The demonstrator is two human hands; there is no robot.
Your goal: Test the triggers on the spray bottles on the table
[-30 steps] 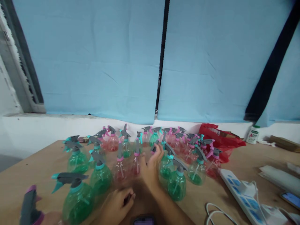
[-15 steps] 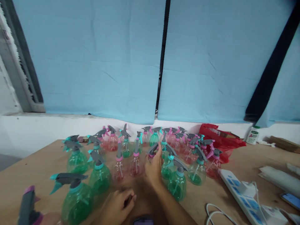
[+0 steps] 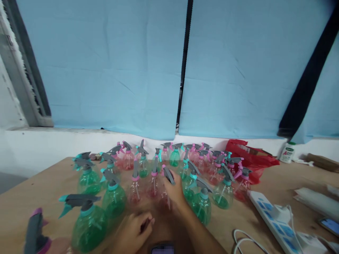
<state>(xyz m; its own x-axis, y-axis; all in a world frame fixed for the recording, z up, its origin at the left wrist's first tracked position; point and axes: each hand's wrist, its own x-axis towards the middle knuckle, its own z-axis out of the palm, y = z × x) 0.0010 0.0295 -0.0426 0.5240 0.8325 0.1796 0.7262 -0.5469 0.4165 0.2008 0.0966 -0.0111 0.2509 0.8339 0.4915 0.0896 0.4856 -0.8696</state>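
R grip (image 3: 174,187) holds sprayer (image 3: 168,175); wht btl (image 3: 287,153): "A…"

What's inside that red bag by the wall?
Something brown and box-like peeks out at the top of the red bag. Anything deeper inside can't be seen, because the bag covers it.

Spray bottles (image 3: 89,229) spread across table (image 3: 50,187), wall (image 3: 66,145) behind them. Bag (image 3: 245,158) at back, right of most bottles; jar (image 3: 287,153) right of bag. Power strip (image 3: 268,213) front right, phone (image 3: 329,225) further right, cable (image 3: 234,235) left of strip
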